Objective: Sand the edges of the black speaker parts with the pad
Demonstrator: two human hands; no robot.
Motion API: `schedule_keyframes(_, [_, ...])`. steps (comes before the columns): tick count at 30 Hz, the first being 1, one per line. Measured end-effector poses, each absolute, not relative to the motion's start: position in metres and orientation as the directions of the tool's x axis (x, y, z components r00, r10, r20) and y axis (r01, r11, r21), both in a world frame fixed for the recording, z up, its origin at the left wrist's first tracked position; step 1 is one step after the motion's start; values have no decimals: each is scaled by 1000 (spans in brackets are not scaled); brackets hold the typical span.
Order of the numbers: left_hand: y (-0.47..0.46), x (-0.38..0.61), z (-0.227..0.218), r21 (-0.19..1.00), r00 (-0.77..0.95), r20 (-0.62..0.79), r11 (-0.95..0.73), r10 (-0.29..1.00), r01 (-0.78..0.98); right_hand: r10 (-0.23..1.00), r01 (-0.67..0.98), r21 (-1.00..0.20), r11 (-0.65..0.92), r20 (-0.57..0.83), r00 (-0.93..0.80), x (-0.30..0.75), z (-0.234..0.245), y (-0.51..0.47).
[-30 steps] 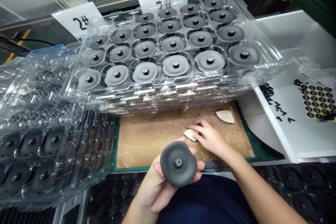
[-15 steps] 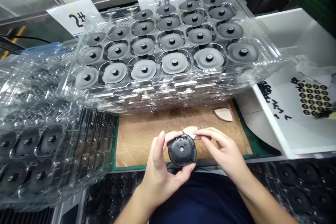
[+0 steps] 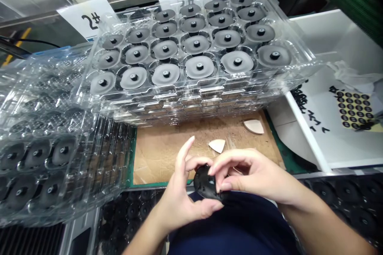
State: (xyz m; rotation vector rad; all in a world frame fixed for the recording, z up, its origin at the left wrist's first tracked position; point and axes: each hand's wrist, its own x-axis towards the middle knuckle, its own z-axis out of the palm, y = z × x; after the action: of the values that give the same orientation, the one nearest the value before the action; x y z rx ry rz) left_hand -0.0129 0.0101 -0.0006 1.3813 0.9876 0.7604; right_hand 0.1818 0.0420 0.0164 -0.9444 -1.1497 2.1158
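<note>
A black rounded plastic part (image 3: 202,183) is gripped at its edges between the thumb and fingers of my left hand (image 3: 182,191). It is tilted, and its right side is covered by my other hand. Bent over the part, my right hand (image 3: 251,175) has its thumb and fingertips pressed together against its face. Whatever those fingertips hold, if anything, is hidden. Just beyond my hands, a small pale wedge-shaped piece (image 3: 217,145) lies on the brown cardboard (image 3: 158,151). A second pale piece (image 3: 254,126) is farther right on the same cardboard.
Stacked clear plastic trays (image 3: 191,87) with several similar dark parts stand behind the cardboard. More clear trays (image 3: 89,147) rise on the left. At the right, a white bin (image 3: 344,147) holds small black pieces and a sheet of round black stickers (image 3: 354,109).
My right hand has moved from the pale wedge onto the face of the black part. The part has tilted and come slightly nearer my body. The wedge now lies apart from my hands.
</note>
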Motion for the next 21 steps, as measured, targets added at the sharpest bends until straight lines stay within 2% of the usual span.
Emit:
schedule_keyframes(3, [7, -13, 2, 984, 493, -162, 175, 855, 19, 652, -181, -807, -563, -298, -697, 181, 20, 43])
schedule_keyframes(5, [5, -12, 3, 983, 510, -163, 184, 845, 9, 629, -193, -800, -569, -272, -728, 182, 21, 40])
schedule_keyframes(15, [3, -12, 6, 993, 474, -97, 50, 875, 110, 781, -358, -734, -577, -369, -503, 183, -5, 5])
schedule_keyframes(16, [3, -12, 6, 988, 482, -122, 61, 867, 140, 794, -377, -729, -571, -372, -482, 182, -9, 1])
schedule_keyframes(18, [3, -13, 5, 961, 490, -257, 168, 833, 219, 804, -400, -720, -567, -377, -461, 181, -15, -5])
schedule_keyframes(21, [-1, -20, 1, 874, 441, -484, 393, 756, 287, 812, -308, -767, -563, -445, -377, 183, -25, -9])
